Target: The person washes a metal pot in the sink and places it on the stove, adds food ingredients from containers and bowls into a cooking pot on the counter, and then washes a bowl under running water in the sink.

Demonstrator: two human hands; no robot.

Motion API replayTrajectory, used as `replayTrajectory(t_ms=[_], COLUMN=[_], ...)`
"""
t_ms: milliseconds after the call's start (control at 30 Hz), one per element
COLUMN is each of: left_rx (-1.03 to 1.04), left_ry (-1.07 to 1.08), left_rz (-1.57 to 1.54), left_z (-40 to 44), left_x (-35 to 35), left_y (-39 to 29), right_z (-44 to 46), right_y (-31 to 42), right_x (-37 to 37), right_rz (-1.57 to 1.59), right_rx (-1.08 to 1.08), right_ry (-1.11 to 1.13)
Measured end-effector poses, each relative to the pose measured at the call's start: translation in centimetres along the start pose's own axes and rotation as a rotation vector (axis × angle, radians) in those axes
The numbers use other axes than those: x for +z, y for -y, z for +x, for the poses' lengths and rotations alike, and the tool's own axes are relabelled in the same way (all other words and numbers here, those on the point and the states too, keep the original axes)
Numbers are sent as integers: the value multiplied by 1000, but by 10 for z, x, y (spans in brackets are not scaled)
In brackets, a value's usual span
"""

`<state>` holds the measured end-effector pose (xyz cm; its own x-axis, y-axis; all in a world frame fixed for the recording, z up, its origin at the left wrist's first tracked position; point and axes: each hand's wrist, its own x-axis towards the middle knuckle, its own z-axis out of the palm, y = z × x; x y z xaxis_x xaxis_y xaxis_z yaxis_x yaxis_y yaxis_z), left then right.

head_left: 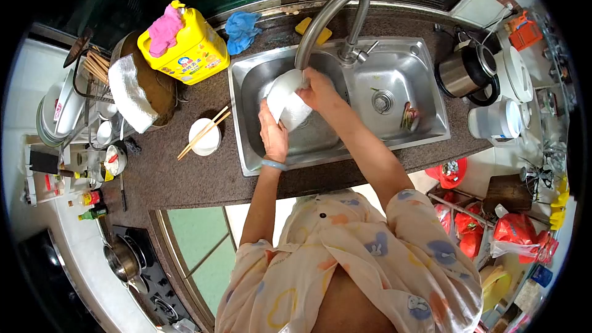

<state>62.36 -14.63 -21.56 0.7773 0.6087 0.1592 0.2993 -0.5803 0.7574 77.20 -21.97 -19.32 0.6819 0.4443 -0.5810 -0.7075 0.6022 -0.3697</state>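
A white bowl (285, 94) is tilted on its side over the left basin of the steel sink (246, 154). My left hand (273, 134) grips its lower left edge, fingers curled against the wall. My right hand (318, 91) closes on the bowl's right side, some of its fingers hidden. Right above that hand and the bowl is the spout of the curved faucet (330, 15). I cannot tell how strongly water runs. On the counter to the left, a small white bowl (205, 142) has wooden chopsticks (203, 132) lying across it.
Behind the sink stand a yellow detergent jug (188, 52) with a pink cloth, a blue cloth (242, 31) and a yellow sponge (313, 29). Food scraps (409, 117) lie in the right basin. A kettle (462, 71) stands right; a dish rack (92, 92) stands left.
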Motion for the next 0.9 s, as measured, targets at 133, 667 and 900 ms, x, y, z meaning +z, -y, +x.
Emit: replayTrajectory(t_ms=[133,667,900], left_rx=[129,-929,-861], left_ry=[87,96,138], left_rz=[20,-1924,-1801], left_z=[15,40,40], left_x=[-11,38,25], left_y=[-6,6,-2], right_z=[-9,-38,-54], right_y=[12,11,19], right_x=[-16,-93,-111], right_rz=[-10,225,-90], right_rx=[48,54,249], right_ry=[-63,54,-48])
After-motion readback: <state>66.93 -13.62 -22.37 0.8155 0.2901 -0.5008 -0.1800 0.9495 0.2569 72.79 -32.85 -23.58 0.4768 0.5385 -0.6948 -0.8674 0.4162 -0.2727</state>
